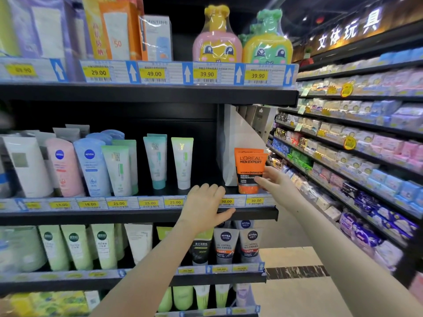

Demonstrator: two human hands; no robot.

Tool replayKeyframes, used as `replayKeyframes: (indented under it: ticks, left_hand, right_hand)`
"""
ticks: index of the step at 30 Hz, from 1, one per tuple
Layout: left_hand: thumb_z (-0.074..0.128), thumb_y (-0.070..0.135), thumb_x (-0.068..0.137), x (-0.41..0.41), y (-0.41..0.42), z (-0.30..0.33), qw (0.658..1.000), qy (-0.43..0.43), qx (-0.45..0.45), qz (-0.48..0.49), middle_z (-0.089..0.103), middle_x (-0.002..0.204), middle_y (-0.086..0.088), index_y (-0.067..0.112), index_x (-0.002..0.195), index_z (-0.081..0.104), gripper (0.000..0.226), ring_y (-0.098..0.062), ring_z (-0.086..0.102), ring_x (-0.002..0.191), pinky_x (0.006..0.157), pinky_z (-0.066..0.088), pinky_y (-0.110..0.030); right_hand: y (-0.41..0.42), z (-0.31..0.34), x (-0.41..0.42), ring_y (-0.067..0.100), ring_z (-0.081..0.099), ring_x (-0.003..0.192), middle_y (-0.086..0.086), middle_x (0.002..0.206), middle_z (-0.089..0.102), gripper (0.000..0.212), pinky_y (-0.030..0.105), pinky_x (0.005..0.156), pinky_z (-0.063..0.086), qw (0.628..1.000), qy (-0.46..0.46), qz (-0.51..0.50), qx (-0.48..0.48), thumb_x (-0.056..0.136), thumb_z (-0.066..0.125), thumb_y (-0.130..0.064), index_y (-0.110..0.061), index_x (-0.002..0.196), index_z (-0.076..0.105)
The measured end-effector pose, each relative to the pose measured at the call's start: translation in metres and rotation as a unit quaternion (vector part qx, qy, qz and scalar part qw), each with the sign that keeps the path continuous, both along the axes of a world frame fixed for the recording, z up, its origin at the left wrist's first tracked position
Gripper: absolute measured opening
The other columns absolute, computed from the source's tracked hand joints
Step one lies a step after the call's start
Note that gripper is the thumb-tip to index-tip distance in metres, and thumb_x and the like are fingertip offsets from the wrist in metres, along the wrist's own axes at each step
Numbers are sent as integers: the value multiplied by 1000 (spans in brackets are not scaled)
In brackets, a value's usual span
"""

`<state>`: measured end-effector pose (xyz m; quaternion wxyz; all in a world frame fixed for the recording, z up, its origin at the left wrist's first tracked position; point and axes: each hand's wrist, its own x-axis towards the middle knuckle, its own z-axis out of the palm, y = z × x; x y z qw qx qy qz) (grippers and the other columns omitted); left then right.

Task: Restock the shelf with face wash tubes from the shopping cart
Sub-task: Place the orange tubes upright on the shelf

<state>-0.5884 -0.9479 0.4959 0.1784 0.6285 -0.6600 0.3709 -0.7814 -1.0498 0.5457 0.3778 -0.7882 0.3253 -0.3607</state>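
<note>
An orange face wash tube (249,167) stands cap-down at the right end of the middle shelf (137,216), with a second orange tube just behind it. My right hand (273,180) pinches the front tube at its lower right side. My left hand (206,205) rests on the shelf's front edge over the price strip, fingers spread and relaxed, thumb under the lip. No shopping cart is in view.
Green, white, blue and pink tubes (119,170) fill the middle shelf to the left, with a bare gap beside the orange tubes. A white divider panel (231,143) stands behind them. Grey tubes (238,243) sit on the shelf below. An aisle floor (295,291) and packed shelves (357,156) lie right.
</note>
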Motion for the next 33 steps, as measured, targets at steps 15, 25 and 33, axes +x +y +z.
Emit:
replayKeyframes:
  ticks: [15, 25, 33]
  left_hand:
    - [40, 63, 80, 2, -1, 0, 1000, 9, 22, 1, 49, 68, 4, 18, 81, 49, 46, -17, 45, 61, 55, 37, -32]
    - [31, 58, 87, 3, 31, -4, 998, 34, 40, 30, 46, 140, -9, 13, 140, 37, 69, -26, 43, 127, 106, 32, -50]
    - [28, 59, 90, 13, 140, -30, 988, 71, 78, 112, 48, 138, -11, 11, 136, 43, 68, -30, 41, 129, 106, 28, -56]
  right_hand:
    - [-6, 1, -2, 9, 63, 95, -3, 109, 64, 34, 29, 80, 49, 996, 65, 9, 57, 84, 67, -24, -34, 113, 51]
    - [56, -17, -13, 18, 28, 139, 0, 151, 33, 66, 32, 110, 23, 922, 156, -172, -310, 91, 49, -48, -21, 147, 26]
    - [117, -52, -6, 26, 28, 140, 8, 149, 36, 64, 45, 115, 24, 890, 218, -96, -388, 90, 33, -54, -16, 141, 38]
